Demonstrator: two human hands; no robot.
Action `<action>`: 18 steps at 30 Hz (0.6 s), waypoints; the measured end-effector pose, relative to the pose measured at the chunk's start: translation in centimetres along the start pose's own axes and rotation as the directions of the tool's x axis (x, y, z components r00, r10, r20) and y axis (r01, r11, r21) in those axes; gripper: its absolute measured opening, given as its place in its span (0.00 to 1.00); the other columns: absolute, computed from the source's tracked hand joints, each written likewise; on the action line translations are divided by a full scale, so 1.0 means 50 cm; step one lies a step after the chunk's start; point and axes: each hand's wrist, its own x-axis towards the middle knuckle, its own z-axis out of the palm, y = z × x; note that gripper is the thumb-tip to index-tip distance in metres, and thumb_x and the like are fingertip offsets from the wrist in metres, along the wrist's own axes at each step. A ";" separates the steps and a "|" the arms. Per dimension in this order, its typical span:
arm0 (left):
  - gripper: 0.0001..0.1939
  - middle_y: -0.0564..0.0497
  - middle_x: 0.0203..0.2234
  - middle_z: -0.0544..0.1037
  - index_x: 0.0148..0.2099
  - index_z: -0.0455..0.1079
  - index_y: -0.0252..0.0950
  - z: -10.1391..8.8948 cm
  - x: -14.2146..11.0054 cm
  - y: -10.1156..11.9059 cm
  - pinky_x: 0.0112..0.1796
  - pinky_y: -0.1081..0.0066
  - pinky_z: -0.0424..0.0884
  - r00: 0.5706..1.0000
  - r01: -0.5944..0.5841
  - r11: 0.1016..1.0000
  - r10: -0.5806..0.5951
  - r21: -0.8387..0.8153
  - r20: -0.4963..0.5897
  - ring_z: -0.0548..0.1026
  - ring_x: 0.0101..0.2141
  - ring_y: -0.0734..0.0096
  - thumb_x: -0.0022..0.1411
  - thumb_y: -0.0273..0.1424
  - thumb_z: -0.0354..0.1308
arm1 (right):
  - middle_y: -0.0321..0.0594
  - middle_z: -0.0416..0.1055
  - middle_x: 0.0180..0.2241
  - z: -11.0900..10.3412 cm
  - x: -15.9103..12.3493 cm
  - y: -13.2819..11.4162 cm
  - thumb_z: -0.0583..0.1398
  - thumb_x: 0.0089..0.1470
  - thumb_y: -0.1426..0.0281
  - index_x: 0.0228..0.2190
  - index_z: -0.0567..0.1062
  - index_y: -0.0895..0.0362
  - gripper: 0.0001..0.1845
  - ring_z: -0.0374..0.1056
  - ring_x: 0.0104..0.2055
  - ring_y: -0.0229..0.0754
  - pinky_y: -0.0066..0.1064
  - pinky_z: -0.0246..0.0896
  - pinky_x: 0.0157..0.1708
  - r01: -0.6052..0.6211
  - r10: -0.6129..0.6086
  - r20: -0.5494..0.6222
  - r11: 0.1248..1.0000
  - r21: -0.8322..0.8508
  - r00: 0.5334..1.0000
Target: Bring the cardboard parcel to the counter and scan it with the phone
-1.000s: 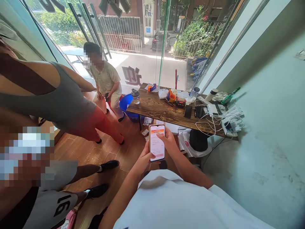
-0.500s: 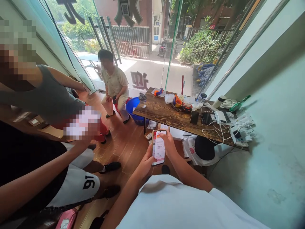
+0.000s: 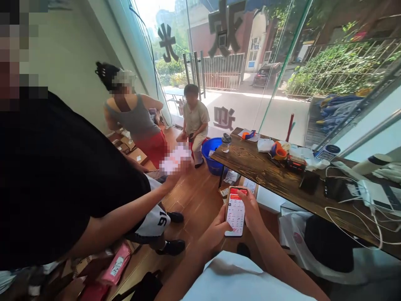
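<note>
I hold a smartphone [image 3: 235,212] upright in front of me with both hands; its lit screen shows a red header and white content. My left hand [image 3: 215,231] cups the phone's lower left edge, thumb against its side. My right hand [image 3: 250,207] wraps the right edge, with the thumb over the top of the screen. Both forearms rise from my white shirt [image 3: 244,280] at the bottom of the view.
A dark wooden table [image 3: 260,173] on the right carries a bottle [image 3: 225,142], tape, black devices and white cables [image 3: 351,209]. Beside it stands a blue bucket [image 3: 213,155]. A person in black [image 3: 62,184] stands close on my left, arm outstretched; two other people are by the glass doors. Packages [image 3: 115,265] lie on the floor.
The view has swung left and up, so the table sits further right and the person in black fills the left. My hands still hold the phone, whose screen now shows different content.
</note>
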 end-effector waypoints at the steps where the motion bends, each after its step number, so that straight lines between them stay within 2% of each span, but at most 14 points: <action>1: 0.43 0.48 0.54 0.72 0.61 0.59 0.42 -0.004 -0.004 0.000 0.53 0.57 0.62 1.000 0.010 0.999 -0.010 -0.035 -0.016 0.67 0.55 0.54 0.39 0.19 0.53 | 0.34 0.75 0.26 0.001 -0.004 0.004 0.68 0.43 0.54 0.37 0.72 0.54 0.24 0.68 0.24 0.40 0.29 0.64 0.25 -0.046 0.046 0.010 0.998 0.045 0.999; 3: 0.42 0.47 0.53 0.73 0.60 0.60 0.41 -0.009 -0.015 0.004 0.53 0.55 0.63 0.999 0.021 0.993 -0.026 -0.117 -0.040 0.67 0.55 0.52 0.39 0.20 0.53 | 0.38 0.76 0.26 0.003 -0.014 0.010 0.66 0.41 0.48 0.34 0.74 0.55 0.26 0.70 0.25 0.44 0.35 0.67 0.26 -0.200 0.194 0.061 0.973 0.115 0.979; 6: 0.43 0.45 0.55 0.70 0.65 0.52 0.46 -0.010 -0.032 0.013 0.51 0.48 0.65 0.997 0.071 0.967 -0.065 -0.245 0.031 0.68 0.54 0.48 0.45 0.25 0.55 | 0.49 0.78 0.33 0.003 -0.033 0.021 0.61 0.39 0.39 0.33 0.78 0.59 0.36 0.74 0.33 0.53 0.43 0.69 0.35 -0.438 0.391 0.255 0.884 0.164 0.884; 8: 0.45 0.44 0.58 0.67 0.68 0.44 0.50 -0.010 -0.036 0.009 0.49 0.43 0.66 0.991 0.117 0.956 -0.094 -0.271 0.094 0.68 0.55 0.46 0.50 0.30 0.57 | 0.52 0.77 0.39 0.000 -0.045 0.031 0.58 0.41 0.37 0.38 0.78 0.60 0.40 0.74 0.42 0.55 0.44 0.68 0.43 -0.488 0.392 0.364 0.844 0.224 0.845; 10: 0.44 0.42 0.59 0.66 0.69 0.43 0.50 -0.014 -0.033 -0.006 0.50 0.42 0.65 0.988 0.137 0.964 -0.117 -0.230 0.096 0.67 0.56 0.46 0.53 0.34 0.59 | 0.53 0.76 0.43 -0.009 -0.053 0.045 0.57 0.45 0.38 0.41 0.78 0.60 0.40 0.73 0.45 0.54 0.44 0.66 0.48 -0.514 0.382 0.401 0.803 0.302 0.832; 13: 0.35 0.40 0.58 0.68 0.66 0.54 0.42 -0.027 -0.027 -0.037 0.56 0.46 0.59 0.991 0.132 0.988 -0.130 -0.079 0.037 0.65 0.58 0.49 0.59 0.40 0.58 | 0.51 0.77 0.40 -0.033 -0.060 0.070 0.57 0.48 0.42 0.42 0.77 0.61 0.36 0.73 0.43 0.50 0.42 0.65 0.50 -0.592 0.444 0.403 0.688 0.420 0.801; 15: 0.30 0.37 0.54 0.71 0.61 0.65 0.35 -0.040 -0.034 -0.048 0.57 0.49 0.59 0.990 0.139 0.990 -0.139 -0.002 0.032 0.66 0.57 0.49 0.60 0.43 0.58 | 0.49 0.77 0.39 -0.056 -0.059 0.089 0.58 0.50 0.45 0.43 0.76 0.61 0.34 0.74 0.42 0.48 0.41 0.66 0.49 -0.620 0.479 0.394 0.611 0.492 0.784; 18: 0.26 0.34 0.47 0.76 0.53 0.71 0.31 -0.057 -0.056 -0.027 0.52 0.49 0.66 0.975 0.198 0.979 -0.191 -0.056 0.109 0.71 0.52 0.47 0.59 0.44 0.59 | 0.47 0.76 0.39 -0.097 -0.049 0.122 0.59 0.51 0.49 0.45 0.74 0.59 0.29 0.74 0.40 0.48 0.44 0.68 0.46 -0.585 0.492 0.333 0.557 0.590 0.804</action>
